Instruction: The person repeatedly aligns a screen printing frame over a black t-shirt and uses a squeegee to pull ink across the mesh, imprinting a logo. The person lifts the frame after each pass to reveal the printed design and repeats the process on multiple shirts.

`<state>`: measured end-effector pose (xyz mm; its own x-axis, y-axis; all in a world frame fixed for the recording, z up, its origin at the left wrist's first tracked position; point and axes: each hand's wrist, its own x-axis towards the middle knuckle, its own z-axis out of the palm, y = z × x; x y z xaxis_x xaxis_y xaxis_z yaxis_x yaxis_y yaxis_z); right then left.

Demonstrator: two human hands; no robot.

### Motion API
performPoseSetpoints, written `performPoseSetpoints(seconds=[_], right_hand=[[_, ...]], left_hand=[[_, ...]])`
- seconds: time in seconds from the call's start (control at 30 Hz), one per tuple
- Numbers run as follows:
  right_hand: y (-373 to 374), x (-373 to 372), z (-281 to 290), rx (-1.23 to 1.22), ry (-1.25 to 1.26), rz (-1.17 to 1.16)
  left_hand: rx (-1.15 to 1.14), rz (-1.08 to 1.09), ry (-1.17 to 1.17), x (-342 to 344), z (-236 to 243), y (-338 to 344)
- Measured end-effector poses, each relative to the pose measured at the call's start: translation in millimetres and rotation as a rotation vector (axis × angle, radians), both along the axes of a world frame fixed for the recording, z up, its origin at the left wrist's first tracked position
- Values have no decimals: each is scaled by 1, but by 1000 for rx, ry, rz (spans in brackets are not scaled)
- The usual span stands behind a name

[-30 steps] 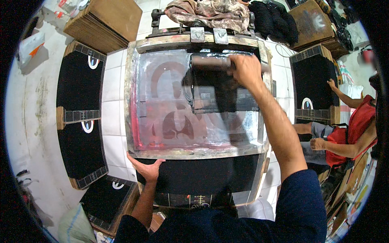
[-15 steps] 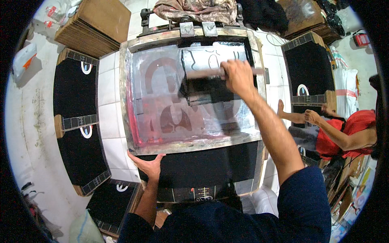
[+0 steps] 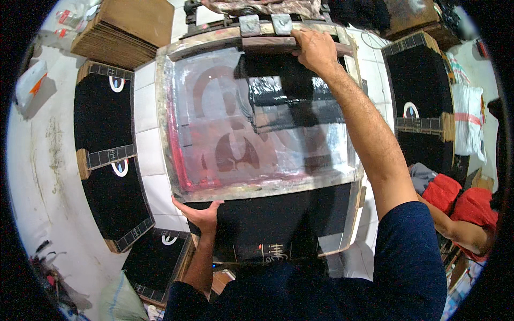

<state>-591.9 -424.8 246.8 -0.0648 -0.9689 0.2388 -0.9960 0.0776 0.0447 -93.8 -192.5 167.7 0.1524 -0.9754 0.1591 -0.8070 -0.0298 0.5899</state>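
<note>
My right hand (image 3: 317, 51) is closed over a wooden squeegee (image 3: 267, 44) at the far end of a screen-printing frame (image 3: 257, 192). Black ink (image 3: 297, 69) lies across the mesh (image 3: 195, 139) in front of the squeegee, glossy in patches. Reddish-brown curved stencil shapes show on the mesh's left and near parts. At the frame's near left corner my left hand (image 3: 202, 215) is spread, thumb and fingers apart against the near rail. A black sheet (image 3: 284, 216) with pale printed marks extends from beneath the frame; the rest of it is hidden.
Black printed panels (image 3: 101, 115) lie along the left, with more panels (image 3: 417, 80) on the right. Brown boards (image 3: 131, 27) are stacked at the far left. A person in red (image 3: 474, 211) is at right. Crumpled cloth (image 3: 267, 6) lies beyond the frame.
My right hand has pushed the squeegee away from me to the far rail, and black ink now covers more of the far mesh. My left hand stays at the corner. The other person's hands have left view.
</note>
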Motion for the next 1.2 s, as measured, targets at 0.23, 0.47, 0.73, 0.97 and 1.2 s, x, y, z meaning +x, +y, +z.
performPoseSetpoints(seconds=[0.23, 0.47, 0.73, 0.97, 1.2], right_hand=[[117, 44, 18, 191, -92, 22], [166, 72, 17, 108, -105, -14], [163, 59, 21, 21, -147, 6], [124, 30, 47, 64, -246, 44], [139, 33, 34, 130, -289, 86]], left_hand=[[106, 38, -3, -4, 7, -1], [90, -3, 101, 5, 9, -9], [118, 45, 370, 9, 34, -22], [135, 36, 572, 6, 52, -20], [167, 49, 573, 3, 56, -20]])
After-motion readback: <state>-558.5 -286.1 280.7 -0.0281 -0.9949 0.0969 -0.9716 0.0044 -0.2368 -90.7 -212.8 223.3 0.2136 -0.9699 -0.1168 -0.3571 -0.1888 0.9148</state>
